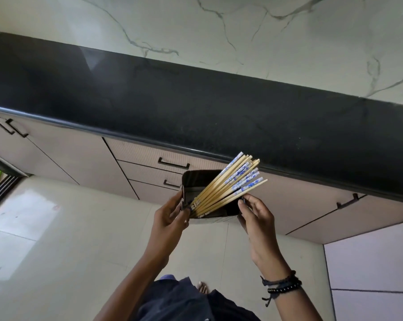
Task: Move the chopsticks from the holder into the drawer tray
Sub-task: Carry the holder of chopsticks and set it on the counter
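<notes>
Left hand [172, 218] and right hand [258, 218] each grip one side of a dark rectangular holder [196, 179], held off the floor. Pale wooden chopsticks with blue-patterned tops [221, 189] fan out of it, before beige drawers [145, 154] under the black counter [219, 117] front edge.

The left forearm [135, 274] rises from the lower edge toward the middle of the view, its left hand [172, 220] curled round the left side of a dark rectangular holder [196, 179]; the right forearm [297, 304] slants up and leftward, its right hand [257, 218] gripping the holder's right rim with bent fingertips; black beaded and corded bands [281, 283] circle the right wrist
</notes>
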